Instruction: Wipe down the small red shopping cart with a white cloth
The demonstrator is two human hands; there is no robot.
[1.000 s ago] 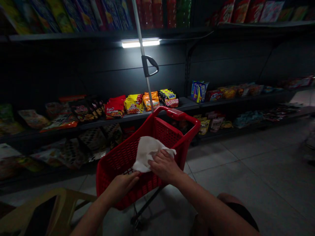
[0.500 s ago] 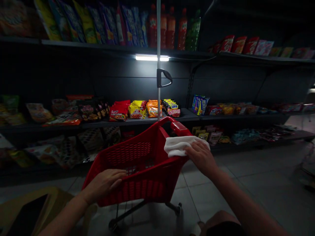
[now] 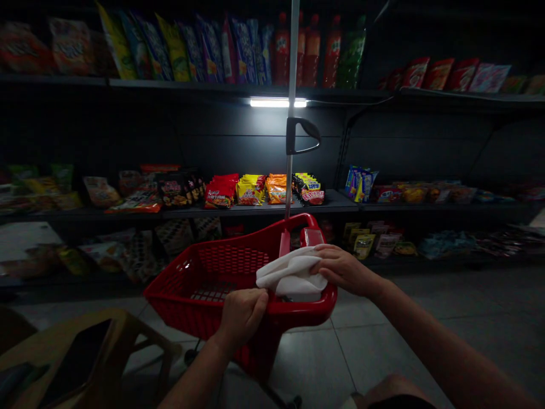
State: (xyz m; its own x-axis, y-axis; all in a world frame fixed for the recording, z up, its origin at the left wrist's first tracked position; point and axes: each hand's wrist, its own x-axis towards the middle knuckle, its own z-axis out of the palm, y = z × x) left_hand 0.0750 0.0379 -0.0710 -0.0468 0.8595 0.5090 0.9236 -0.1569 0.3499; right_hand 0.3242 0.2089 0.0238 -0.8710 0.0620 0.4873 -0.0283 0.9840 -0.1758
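Observation:
A red shopping cart (image 3: 204,309) stands before me, its handle end toward the right. My left hand (image 3: 243,313) is closed over the cart's near rim, close to the handle. With my right hand (image 3: 343,269) I grip a white cloth (image 3: 293,272), which lies bunched over the handle area and hangs partly over the basket. Part of the handle (image 3: 313,237) with a red panel shows just beyond the cloth. A metal pole (image 3: 293,62) bearing a black loop grip (image 3: 304,136) rises from behind the handle.
Dark store shelves (image 3: 204,213) run across the back, with snack bags (image 3: 221,190) and bottles (image 3: 332,54) on them. At lower left is a yellowish stool (image 3: 121,329) with a phone (image 3: 79,360) on top. The tiled floor (image 3: 383,335) extends to the right.
My left hand has slid right along the rim and closed on it. The cart has turned, bringing its handle end nearer. My right hand and the cloth have shifted on the handle.

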